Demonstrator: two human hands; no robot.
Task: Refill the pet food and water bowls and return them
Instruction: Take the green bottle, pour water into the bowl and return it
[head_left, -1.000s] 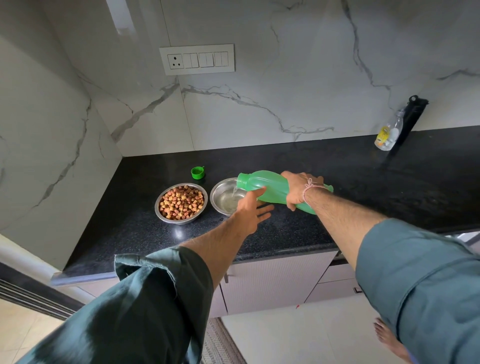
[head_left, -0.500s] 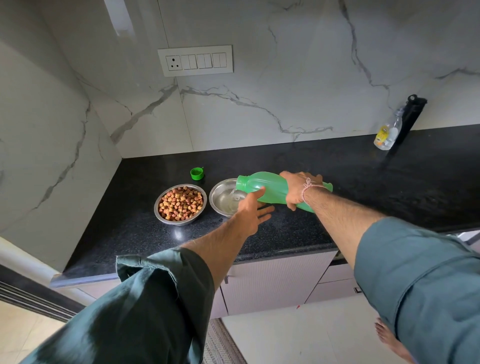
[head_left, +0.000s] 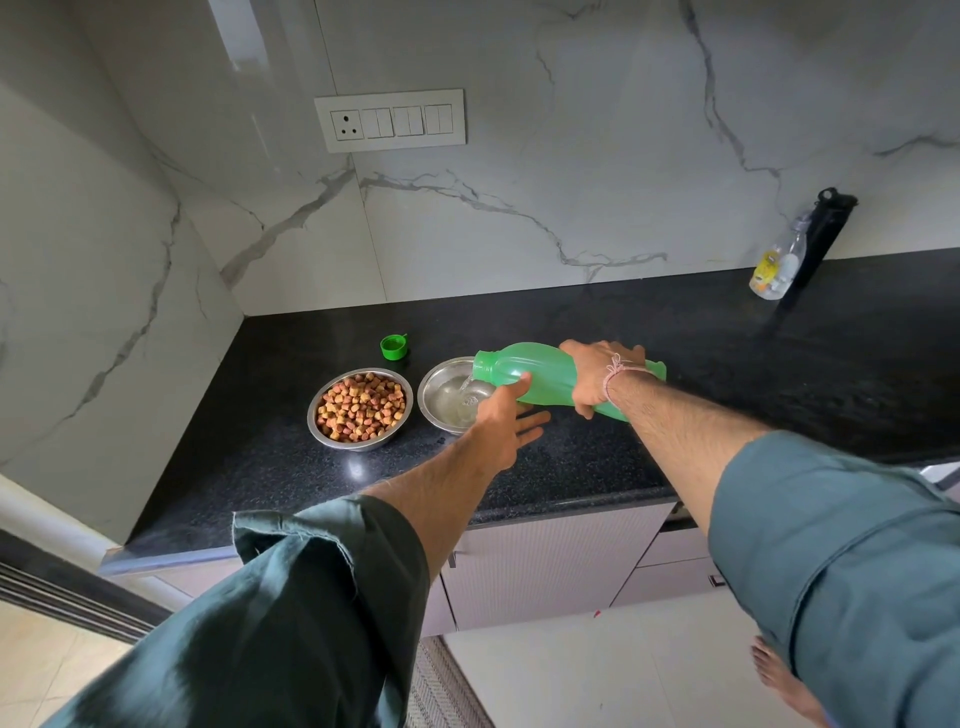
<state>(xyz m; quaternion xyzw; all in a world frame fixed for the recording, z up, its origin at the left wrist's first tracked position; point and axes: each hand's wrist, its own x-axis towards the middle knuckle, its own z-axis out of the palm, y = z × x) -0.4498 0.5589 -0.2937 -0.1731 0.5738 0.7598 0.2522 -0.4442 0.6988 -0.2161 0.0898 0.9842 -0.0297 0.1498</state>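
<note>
Risk, by judgement: the green bottle (head_left: 540, 374) lies nearly level at centre frame, its mouth over the right edge of the water bowl (head_left: 431, 395), and a thin stream falls into the bowl. The bowl looks shallow, so a steeper tilt could send water over the rim onto the black counter (head_left: 727, 374). The bottle wall appears soft, and a harder squeeze might cause a spurt. The food bowl (head_left: 317, 410), full of kibble, stands just left of the water bowl, and splash could wet the feed. The green cap (head_left: 393, 347) lies loose behind the two bowls, where a stray move could knock it away.

Grip: the right hand (head_left: 597, 374) wraps the bottle's body from above, fingers curled round it. The left hand (head_left: 506, 421) is spread with fingers straight. One fingertip touches the bottle's underside near the neck, steadying it without holding anything.

Both bowls stand on the counter, not yet returned.
</note>
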